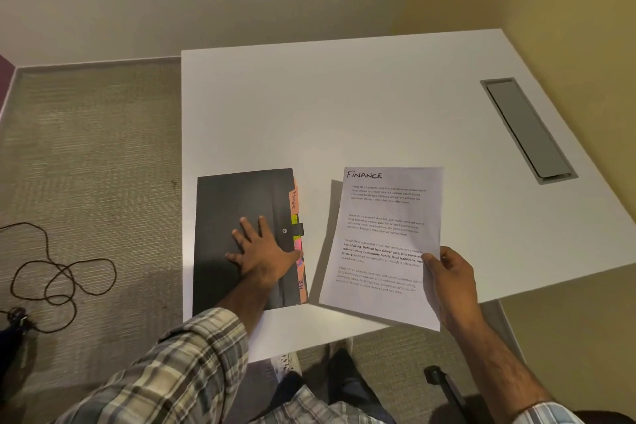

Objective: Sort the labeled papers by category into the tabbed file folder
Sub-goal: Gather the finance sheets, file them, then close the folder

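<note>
Step in hand: I judge I am about to file the sheet headed FINANCE, so the folder has to be opened first.
Left hand: my left hand (258, 249) lies flat with fingers spread on the cover of the black folder (237, 237), grasping nothing.
Right hand: my right hand (447, 280) pinches the lower right edge of the Finance paper (385, 241), thumb on top.
Doing it well: I would undo the snap strap (298, 228) at the folder's right edge, lift the cover, and read every tab before sliding the sheet in, feeding it flat so its corners do not curl.
Folder: closed, lower centre of the frame, on the white desk (344, 113), just left of the paper.
Tabs: orange, yellow-green and pink tabs (295, 200) stick out along its right edge; I read "Sports" at top and "H.R." at bottom. The middle ones are too small or covered, so I cannot yet find a Finance tab.
Paper: white, four printed paragraphs, handwritten heading, lifted slightly and casting a shadow.
</note>
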Demonstrator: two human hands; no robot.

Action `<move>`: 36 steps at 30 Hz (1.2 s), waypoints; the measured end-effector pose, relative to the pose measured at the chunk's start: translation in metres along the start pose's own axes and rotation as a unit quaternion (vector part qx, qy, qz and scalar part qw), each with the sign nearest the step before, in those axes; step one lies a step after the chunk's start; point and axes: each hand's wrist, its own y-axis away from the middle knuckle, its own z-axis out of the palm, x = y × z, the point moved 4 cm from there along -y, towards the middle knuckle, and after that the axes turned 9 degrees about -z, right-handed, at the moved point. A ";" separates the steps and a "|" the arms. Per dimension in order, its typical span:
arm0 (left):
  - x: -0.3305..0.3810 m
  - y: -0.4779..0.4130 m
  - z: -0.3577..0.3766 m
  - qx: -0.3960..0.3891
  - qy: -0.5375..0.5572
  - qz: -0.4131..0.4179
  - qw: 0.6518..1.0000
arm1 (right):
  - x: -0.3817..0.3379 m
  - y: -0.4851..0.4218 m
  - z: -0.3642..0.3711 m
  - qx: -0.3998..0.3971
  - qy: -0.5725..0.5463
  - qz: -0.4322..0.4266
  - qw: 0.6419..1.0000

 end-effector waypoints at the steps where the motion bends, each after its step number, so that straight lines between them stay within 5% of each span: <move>1: 0.002 0.001 0.000 -0.004 0.006 0.000 1.000 | 0.001 0.000 0.000 0.000 -0.002 0.001 1.000; 9: 0.011 0.003 -0.016 -0.009 0.056 0.069 0.996 | 0.006 0.000 0.004 0.002 -0.002 0.005 1.000; 13: 0.024 0.012 -0.014 0.034 -0.068 0.148 0.986 | 0.013 -0.001 0.010 -0.002 -0.002 0.010 1.000; 18: 0.030 0.028 -0.006 0.014 -0.158 0.113 0.981 | 0.024 -0.003 0.013 -0.019 -0.015 0.016 1.000; 22: 0.036 0.034 0.004 0.073 -0.199 0.110 0.971 | 0.020 -0.001 0.012 -0.017 -0.018 0.013 1.000; 26: 0.030 0.035 0.008 0.119 -0.167 0.067 0.976 | 0.021 -0.003 0.008 -0.013 -0.011 0.006 1.000; 36: 0.011 0.028 0.018 0.144 -0.081 0.141 0.976 | 0.032 -0.006 0.010 -0.021 -0.022 0.020 0.999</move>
